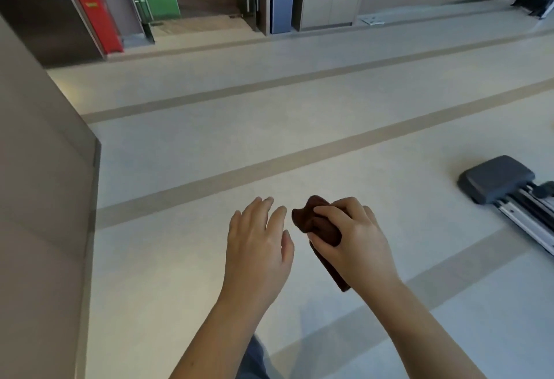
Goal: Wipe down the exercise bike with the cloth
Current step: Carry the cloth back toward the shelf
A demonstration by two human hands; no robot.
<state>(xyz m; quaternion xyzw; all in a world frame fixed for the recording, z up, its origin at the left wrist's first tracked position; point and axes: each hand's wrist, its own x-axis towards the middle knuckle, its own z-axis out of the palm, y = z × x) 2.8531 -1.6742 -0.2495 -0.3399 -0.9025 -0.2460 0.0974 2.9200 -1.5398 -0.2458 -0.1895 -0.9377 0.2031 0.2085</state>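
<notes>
Head view is showing the right hand (pixel 356 240) gripping a dark brown cloth (pixel 314 222), its fingers curling over the bunched top while a loose tail is hanging below the palm, toward the wrist. The left hand (pixel 257 243) is hovering just beside it, fingers straight and slightly spread, holding nothing and not touching the cloth. Both hands are hanging over bare floor (pixel 209 154). Well apart from the right fingertips, off to their right, a grey padded seat (pixel 496 178) is sitting on a metal rail (pixel 527 222). Whether that belongs to the exercise bike I cannot tell, and no other part of a machine is showing.

Wiping is, by my reading, not yet begun. The main risk is the hanging tail, which could be snagging on the rail or on moving parts once the hand is reaching in. Bunched this tightly, the cloth is also offering little flat face, so patches may be getting missed unless the left hand is helping to spread it.
</notes>
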